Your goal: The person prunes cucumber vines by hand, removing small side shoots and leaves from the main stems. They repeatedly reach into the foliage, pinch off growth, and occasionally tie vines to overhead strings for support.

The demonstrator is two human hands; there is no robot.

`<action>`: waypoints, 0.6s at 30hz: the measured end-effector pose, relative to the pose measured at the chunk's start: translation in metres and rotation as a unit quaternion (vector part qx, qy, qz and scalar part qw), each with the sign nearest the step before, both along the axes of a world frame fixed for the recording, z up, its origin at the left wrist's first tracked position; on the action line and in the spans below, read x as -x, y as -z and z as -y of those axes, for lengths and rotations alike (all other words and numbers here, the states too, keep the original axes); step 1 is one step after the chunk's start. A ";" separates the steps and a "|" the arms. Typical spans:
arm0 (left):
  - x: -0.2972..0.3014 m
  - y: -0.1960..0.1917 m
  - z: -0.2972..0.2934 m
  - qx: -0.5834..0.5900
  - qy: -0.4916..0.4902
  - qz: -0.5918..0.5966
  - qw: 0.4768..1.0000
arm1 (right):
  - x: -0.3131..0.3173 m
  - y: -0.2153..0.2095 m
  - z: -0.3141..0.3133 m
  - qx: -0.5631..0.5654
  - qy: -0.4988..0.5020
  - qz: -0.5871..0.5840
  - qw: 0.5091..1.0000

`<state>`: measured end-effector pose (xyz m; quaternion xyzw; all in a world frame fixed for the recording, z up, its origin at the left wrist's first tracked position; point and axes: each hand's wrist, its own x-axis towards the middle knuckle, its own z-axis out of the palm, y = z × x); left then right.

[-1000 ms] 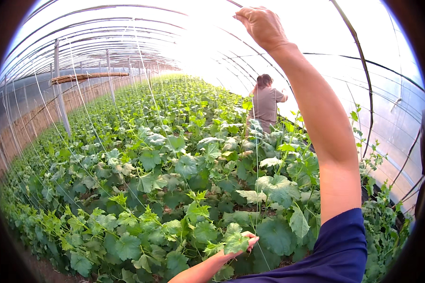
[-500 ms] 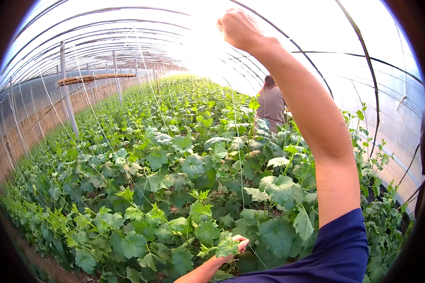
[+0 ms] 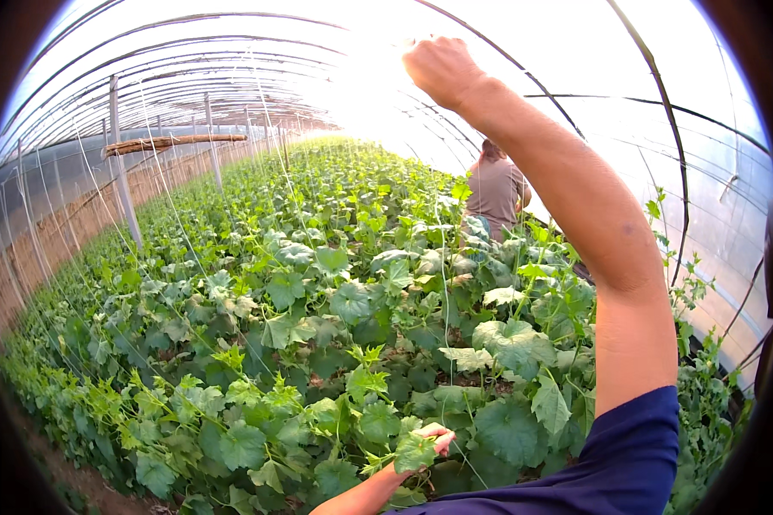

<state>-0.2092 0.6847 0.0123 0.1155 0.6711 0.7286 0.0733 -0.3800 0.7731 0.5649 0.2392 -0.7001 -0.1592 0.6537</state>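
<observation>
Low in the middle, my left hand (image 3: 438, 435) is closed at a leafy vine shoot, and a broad green leaf (image 3: 415, 452) covers part of the fingers. A thin white string (image 3: 446, 300) hangs over the plants and comes down beside this hand, slanting off to its lower right. High above the rows, my right arm is stretched up with its elbow bent. My right hand (image 3: 445, 70) is closed in a fist against bright glare. Whatever it may hold is lost in that light.
Dense leafy vines (image 3: 258, 292) fill the greenhouse floor. More strings hang at the left near upright posts (image 3: 122, 163) and a wooden pole (image 3: 176, 142). Another person (image 3: 492, 193) is among the plants ahead. Dark hoops (image 3: 661, 94) carry the plastic film at the right.
My raised right hand has come slightly down and to the right, with its elbow shifting right. The white string has swung a little right. My left hand stays nearly in place.
</observation>
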 end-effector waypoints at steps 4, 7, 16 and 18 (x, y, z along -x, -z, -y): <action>-0.002 -0.006 0.003 0.012 -0.010 -0.030 0.999 | -0.043 -0.002 0.000 -0.008 0.053 0.081 0.995; -0.004 -0.005 0.004 0.012 -0.018 -0.049 0.999 | -0.033 0.003 -0.003 0.044 -0.053 0.168 0.983; 0.002 -0.033 0.010 0.067 -0.008 -0.121 0.990 | -0.017 0.035 -0.048 0.062 -0.253 0.253 0.931; 0.003 -0.036 0.015 0.063 -0.007 -0.098 0.993 | -0.023 0.020 -0.053 0.037 -0.262 0.193 0.945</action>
